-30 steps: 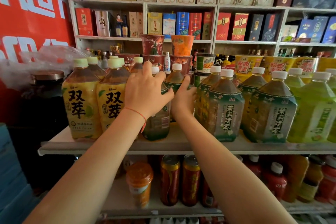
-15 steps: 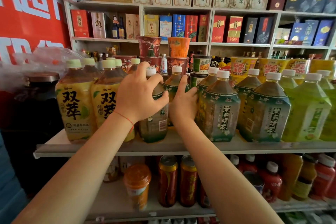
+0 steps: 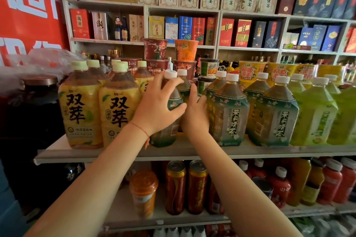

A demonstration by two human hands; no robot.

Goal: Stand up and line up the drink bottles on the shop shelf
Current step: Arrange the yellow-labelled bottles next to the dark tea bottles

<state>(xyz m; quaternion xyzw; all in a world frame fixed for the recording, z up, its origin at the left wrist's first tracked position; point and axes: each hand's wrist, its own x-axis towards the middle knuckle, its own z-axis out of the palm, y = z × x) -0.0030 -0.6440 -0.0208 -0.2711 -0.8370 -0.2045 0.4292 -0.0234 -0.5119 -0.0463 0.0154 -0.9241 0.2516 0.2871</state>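
— Fingers first: how were they set?

— Spread. On the left hand [image 3: 157, 110] the fingers [image 3: 169, 84] were fanned and curled over the shoulder of a small bottle [image 3: 169, 121], with the thumb hooked round its front. That bottle stood upright on the shelf [image 3: 192, 152], near the front edge, between the yellow bottles [image 3: 100, 109] and the teal bottles [image 3: 248, 115].

— And the other hand?

— On the right hand [image 3: 195, 115] one finger pointed straight up and the thumb lay out against the nearest teal bottle. Its remaining fingers were hidden behind the hand, so I could not tell how they lay or whether they held anything. It sat just right of the small bottle, in the gap before the teal ones.

— Anything on the wrist?

— A red string [image 3: 141, 129] round the left one.

— Below the shelf?

— Nearer the camera, on the lower tier, two cans [image 3: 185, 186] stood side by side, an orange jar [image 3: 143, 192] to their left and red bottles [image 3: 281, 188] to their right.

— And along the shelf itself?

— Green bottles [image 3: 316, 115] stood at the right end, past the teal ones. A second small bottle [image 3: 183, 88] stood right behind the gripped one.

— Further back?

— Noodle cups [image 3: 171, 52] were stacked behind the bottles, and boxes [image 3: 237, 32] filled the wall shelves. A red banner [image 3: 28, 5] hung on the left.
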